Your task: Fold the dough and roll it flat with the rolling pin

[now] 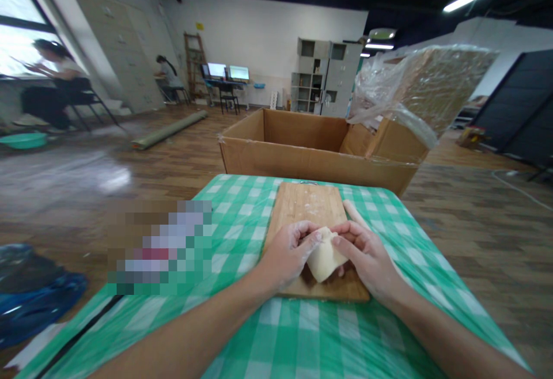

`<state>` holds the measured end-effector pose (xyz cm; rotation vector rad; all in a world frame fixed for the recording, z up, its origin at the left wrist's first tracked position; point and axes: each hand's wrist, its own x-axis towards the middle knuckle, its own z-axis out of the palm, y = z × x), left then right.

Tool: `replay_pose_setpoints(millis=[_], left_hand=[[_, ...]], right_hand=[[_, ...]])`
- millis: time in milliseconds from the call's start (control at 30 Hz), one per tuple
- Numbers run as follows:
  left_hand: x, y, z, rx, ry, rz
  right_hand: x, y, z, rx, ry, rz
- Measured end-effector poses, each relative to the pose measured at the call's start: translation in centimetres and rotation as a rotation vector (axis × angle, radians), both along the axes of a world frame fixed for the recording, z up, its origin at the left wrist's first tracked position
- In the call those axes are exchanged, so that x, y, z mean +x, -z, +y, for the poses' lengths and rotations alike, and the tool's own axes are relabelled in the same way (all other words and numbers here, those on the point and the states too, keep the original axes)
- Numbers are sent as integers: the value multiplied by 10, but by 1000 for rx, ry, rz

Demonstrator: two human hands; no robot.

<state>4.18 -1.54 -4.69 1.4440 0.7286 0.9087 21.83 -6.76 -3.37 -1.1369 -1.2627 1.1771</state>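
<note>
A pale piece of dough [323,262] hangs between my two hands, over the near half of a wooden cutting board [309,203]. Its top edge is pinched by the thumb and fingers of my left hand [294,249]. My right hand [363,252] grips the other side of that edge, fingers closed on it. White flour dusts my fingers and the far part of the board. Just right of the board lies a light rolling pin [355,213], partly hidden behind my right hand.
A green checked cloth [242,235] covers the table. A blurred-out item [159,246] lies on its left side. Beyond the far edge stands a large open cardboard box [298,157] with plastic wrap [389,91]. Two people sit at the far left.
</note>
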Motion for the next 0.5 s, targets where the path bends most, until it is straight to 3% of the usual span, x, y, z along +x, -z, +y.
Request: replay_pose_setpoints(millis=[267,500], left_hand=[[-1,-9,0,93,77,101],[-4,-9,-5,160,8,178]], right_hand=[[6,3,2,172,88,-227],[7,4,-1,197,33,-322]])
